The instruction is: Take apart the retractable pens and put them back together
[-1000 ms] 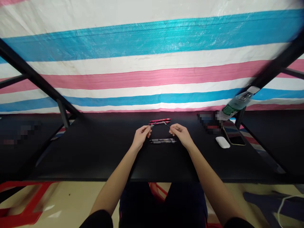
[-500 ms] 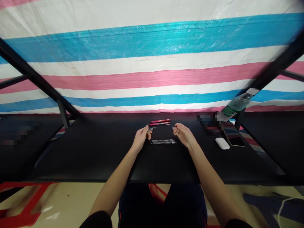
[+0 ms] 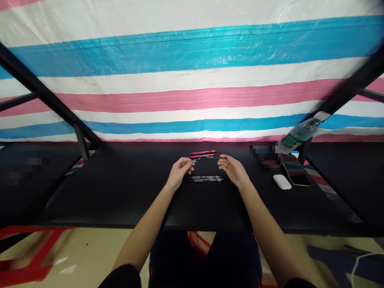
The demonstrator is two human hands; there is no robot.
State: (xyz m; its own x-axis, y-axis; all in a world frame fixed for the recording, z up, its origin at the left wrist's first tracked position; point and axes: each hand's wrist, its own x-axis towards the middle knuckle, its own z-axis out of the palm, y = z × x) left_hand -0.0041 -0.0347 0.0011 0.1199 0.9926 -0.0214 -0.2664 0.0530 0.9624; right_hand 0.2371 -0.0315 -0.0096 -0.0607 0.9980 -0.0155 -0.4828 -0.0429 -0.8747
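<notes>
My left hand (image 3: 180, 172) pinches a short grey pen part (image 3: 195, 160) between thumb and fingertips. Opposite it, my right hand (image 3: 233, 169) is closed on a thin pen piece (image 3: 213, 157), clear and dark, which points toward the left hand. A gap separates the two pieces; their exact kind is too small to tell. Just behind them lie two red pens (image 3: 203, 153), side by side. Nearer to me, between my wrists, a pair of grey-and-clear pens (image 3: 206, 179) rests on the black table (image 3: 120, 192).
To the right are a white earbud case (image 3: 282, 182), a phone (image 3: 296, 171) and a tilted green-labelled bottle (image 3: 303, 134). Blurred-out items sit beside the bottle. Black metal posts (image 3: 57, 104) slant up at both sides, before a striped sheet (image 3: 192, 100).
The pen part in my left hand now points up and to the right, with more of it showing. My right fingers have shifted slightly around their thin piece. The table items stay put.
</notes>
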